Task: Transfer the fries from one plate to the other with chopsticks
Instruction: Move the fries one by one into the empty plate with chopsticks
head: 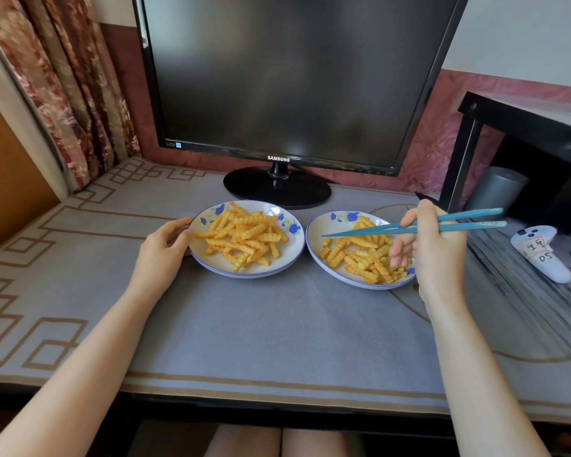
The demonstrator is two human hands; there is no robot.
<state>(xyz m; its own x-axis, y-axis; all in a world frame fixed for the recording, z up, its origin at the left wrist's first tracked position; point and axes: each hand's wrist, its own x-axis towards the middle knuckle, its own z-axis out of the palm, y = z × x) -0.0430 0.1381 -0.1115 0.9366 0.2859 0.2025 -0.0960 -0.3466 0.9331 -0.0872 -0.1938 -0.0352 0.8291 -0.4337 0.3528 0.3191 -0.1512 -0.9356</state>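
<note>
Grey patterned cloth (261, 324) is being used as the working surface, with a dark monitor (294, 77) standing at twelve o'clock. Two flowered plates are lying side by side on it, almost touching. The left plate (244, 275) is being steadied at its nine o'clock rim by the left hand (165, 245), with the thumb and curled fingers closing on that rim. Crinkle-cut fries (244, 237) are being carried in loose heaps on both plates, in much the same amount. The blue chopsticks (376, 229) are being pinched near their thick ends by the right hand (432, 249), above the right plate (314, 239). Their tips are being held together over its nine o'clock edge, seemingly with nothing between them.

The fries are being judged light, stiff yet brittle, with ridges that should give the tips some bite. Each is best being taken crosswise at mid-length, one at a time, under mild pressure. The monitor's base (277, 189) is crowding the plates at twelve o'clock. A white controller (541, 255) is lying at three o'clock, below a black shelf (524, 120). The short path between the plates is not being blocked.
</note>
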